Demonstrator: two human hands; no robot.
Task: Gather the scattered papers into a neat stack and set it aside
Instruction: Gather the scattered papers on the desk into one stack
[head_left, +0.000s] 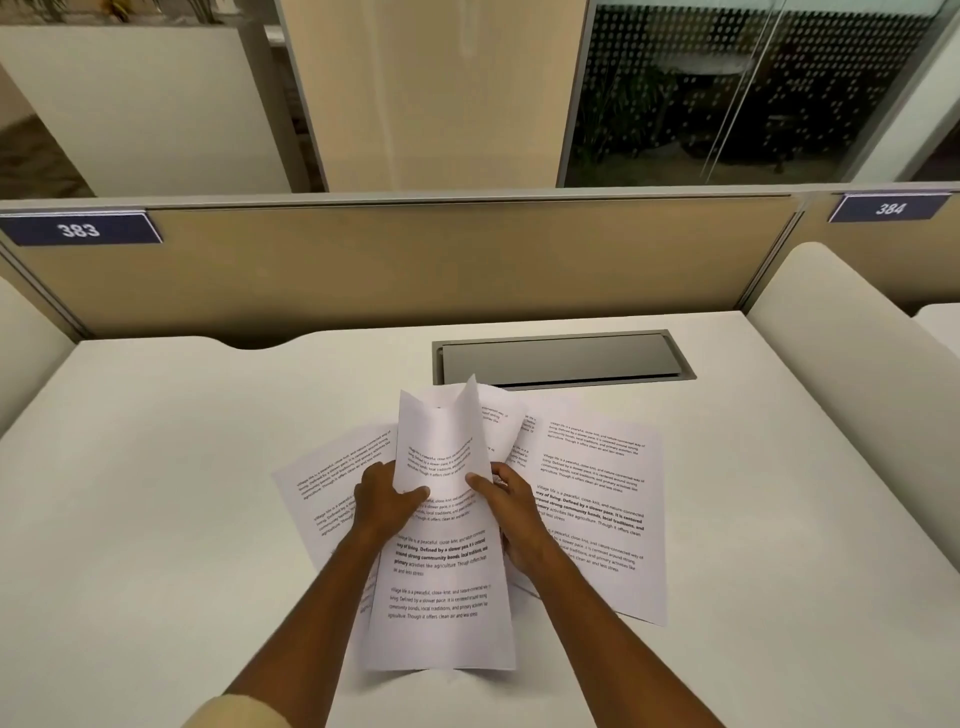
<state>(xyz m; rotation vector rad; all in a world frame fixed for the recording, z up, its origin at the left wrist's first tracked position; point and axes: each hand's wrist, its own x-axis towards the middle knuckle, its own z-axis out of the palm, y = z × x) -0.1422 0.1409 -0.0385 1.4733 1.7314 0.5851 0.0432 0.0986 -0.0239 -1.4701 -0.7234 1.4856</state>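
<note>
Left hand (387, 499) and right hand (511, 512) pinching bowed sheet (441, 561) by its side edges, loose papers (597, 499) beneath

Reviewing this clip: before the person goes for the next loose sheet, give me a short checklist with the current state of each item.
1. Both hands grip the lifted sheets: ok. The left hand and right hand each pinch a side of the held sheets.
2. Held sheets flat and squared: not ok; the top edge is curled and buckled.
3. Every paper gathered: not ok. The right sheet and the left sheet lie on the desk.
4. Number of sheets in hand: cannot tell.
5. Space to set the stack aside: ok, bare desk shows on the left.
</note>
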